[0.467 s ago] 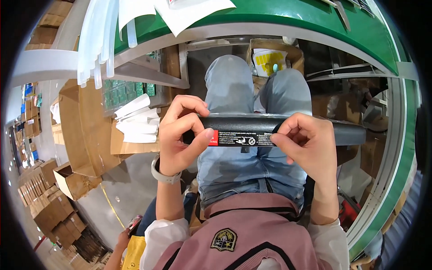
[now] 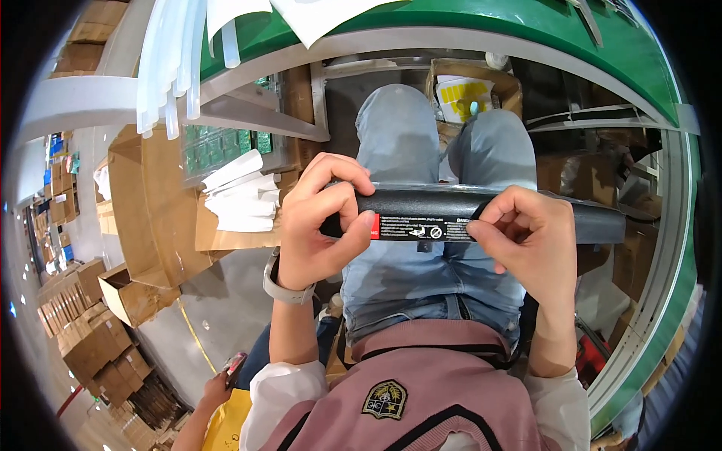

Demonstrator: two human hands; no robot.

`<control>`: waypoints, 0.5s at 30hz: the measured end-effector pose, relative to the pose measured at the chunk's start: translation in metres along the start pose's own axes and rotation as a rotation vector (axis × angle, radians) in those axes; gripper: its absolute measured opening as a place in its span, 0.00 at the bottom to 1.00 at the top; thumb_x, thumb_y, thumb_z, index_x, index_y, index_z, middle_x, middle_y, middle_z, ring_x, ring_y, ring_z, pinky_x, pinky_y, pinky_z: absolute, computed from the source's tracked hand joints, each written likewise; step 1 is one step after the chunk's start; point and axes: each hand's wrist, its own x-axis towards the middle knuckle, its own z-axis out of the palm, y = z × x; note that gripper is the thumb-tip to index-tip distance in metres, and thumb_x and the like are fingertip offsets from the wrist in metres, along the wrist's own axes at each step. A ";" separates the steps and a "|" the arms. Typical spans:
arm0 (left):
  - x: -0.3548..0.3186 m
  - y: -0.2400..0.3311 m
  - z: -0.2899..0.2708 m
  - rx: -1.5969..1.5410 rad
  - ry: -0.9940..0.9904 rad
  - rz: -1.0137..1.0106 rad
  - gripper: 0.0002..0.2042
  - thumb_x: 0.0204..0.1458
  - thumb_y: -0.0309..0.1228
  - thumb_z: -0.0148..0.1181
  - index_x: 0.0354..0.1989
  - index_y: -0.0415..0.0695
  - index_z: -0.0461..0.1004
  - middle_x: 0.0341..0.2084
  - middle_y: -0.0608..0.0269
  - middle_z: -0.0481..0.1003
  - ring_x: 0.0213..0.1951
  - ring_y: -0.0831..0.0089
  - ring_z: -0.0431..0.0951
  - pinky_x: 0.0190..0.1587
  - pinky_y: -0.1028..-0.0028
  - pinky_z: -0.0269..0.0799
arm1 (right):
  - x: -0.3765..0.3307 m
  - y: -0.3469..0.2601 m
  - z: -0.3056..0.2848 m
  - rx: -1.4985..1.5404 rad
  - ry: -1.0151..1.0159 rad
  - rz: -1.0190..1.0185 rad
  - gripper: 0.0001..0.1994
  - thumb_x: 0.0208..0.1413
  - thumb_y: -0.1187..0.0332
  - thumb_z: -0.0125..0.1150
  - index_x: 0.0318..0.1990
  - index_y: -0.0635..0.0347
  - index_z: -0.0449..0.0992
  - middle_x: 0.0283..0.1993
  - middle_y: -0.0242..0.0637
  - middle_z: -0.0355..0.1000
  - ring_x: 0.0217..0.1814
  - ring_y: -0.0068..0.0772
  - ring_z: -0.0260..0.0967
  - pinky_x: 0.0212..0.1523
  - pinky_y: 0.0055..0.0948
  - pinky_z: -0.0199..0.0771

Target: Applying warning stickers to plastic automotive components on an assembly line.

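Note:
A long black bar-shaped casing [image 2: 425, 200] lies crosswise above my lap, its tapered end [image 2: 598, 223] reaching out past my right hand. Along its near edge runs a black warning label [image 2: 410, 229] with white print and a red block at the left. My left hand [image 2: 316, 229] pinches the label's left end between thumb and forefinger, against the casing. At the label's right part, thumb and fingers of my right hand [image 2: 530, 237] are closed on it. Whether the label is fully stuck down, I cannot tell. A small dark stub [image 2: 424, 246] shows below the casing.
Ahead is a green-topped workbench [image 2: 451, 16] with a pale metal frame; translucent tubes [image 2: 180, 60] hang over its edge. Left stand an open cardboard box [image 2: 154, 218] and white rolled sheets [image 2: 244, 192]. Another person's hand [image 2: 218, 391] is at lower left.
The whole scene has shifted slightly rightward in the view. My left thumb covers a little more of the label's red block; both hands otherwise keep their grip.

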 end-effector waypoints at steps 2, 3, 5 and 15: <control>-0.001 0.000 -0.001 0.008 -0.022 -0.002 0.14 0.37 0.21 0.63 0.13 0.42 0.60 0.35 0.55 0.74 0.40 0.61 0.74 0.43 0.67 0.69 | -0.001 0.000 0.000 0.007 0.001 0.009 0.08 0.48 0.79 0.67 0.23 0.65 0.73 0.16 0.28 0.70 0.14 0.11 0.65 0.15 0.14 0.57; -0.002 -0.001 -0.002 -0.022 -0.016 -0.053 0.15 0.36 0.21 0.64 0.13 0.42 0.59 0.36 0.55 0.74 0.40 0.62 0.74 0.43 0.68 0.69 | -0.001 0.001 0.000 0.008 -0.014 0.003 0.07 0.47 0.80 0.67 0.24 0.65 0.73 0.17 0.28 0.71 0.14 0.11 0.64 0.14 0.13 0.57; -0.006 0.001 -0.004 -0.088 0.006 -0.237 0.19 0.34 0.19 0.67 0.12 0.43 0.57 0.38 0.55 0.74 0.41 0.66 0.74 0.45 0.70 0.69 | 0.000 0.001 -0.001 0.007 -0.023 0.002 0.07 0.47 0.82 0.67 0.25 0.65 0.73 0.19 0.29 0.71 0.15 0.10 0.63 0.14 0.12 0.58; -0.009 -0.011 -0.005 -0.232 0.060 -0.217 0.21 0.36 0.20 0.69 0.13 0.45 0.56 0.36 0.52 0.74 0.43 0.64 0.74 0.50 0.65 0.69 | 0.004 0.001 -0.001 0.019 -0.038 -0.019 0.08 0.46 0.82 0.66 0.23 0.66 0.72 0.18 0.29 0.71 0.14 0.10 0.64 0.13 0.12 0.57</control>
